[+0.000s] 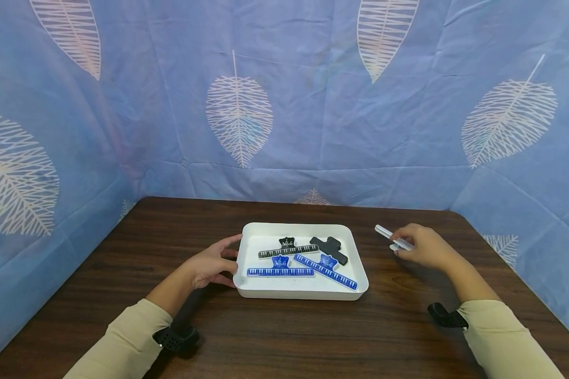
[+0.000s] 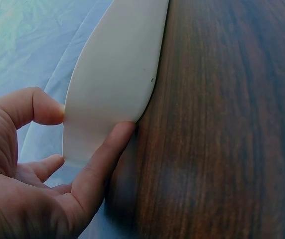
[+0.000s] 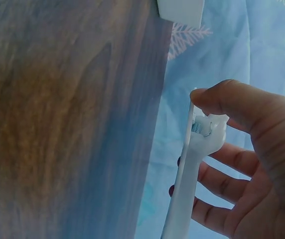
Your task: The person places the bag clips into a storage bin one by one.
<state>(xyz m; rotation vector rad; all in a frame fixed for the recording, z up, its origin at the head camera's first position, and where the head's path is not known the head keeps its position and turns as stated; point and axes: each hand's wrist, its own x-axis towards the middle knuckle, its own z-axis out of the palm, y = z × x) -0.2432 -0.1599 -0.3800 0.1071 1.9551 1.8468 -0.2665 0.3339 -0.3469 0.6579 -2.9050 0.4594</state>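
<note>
A white tray (image 1: 300, 295) lies on the table, holding a black piano-key clip (image 1: 288, 251), two blue piano-key clips (image 1: 281, 272) (image 1: 325, 271) and a plain black clip (image 1: 329, 248). At the tray's left end, my left hand (image 1: 213, 265) touches the outer wall with spread fingers. The left wrist view shows fingertips (image 2: 50, 113) by the rim and another low on the wall. Right of the tray, my right hand (image 1: 422, 245) pinches a white clip (image 1: 384, 231), held above the table. Its metal spring (image 3: 198, 127) shows in the right wrist view.
The dark wooden table (image 1: 322, 337) ends at a blue cloth backdrop (image 1: 303, 131) with white leaf prints, which also hangs at both sides. Black bands (image 1: 175, 338) are worn on both wrists.
</note>
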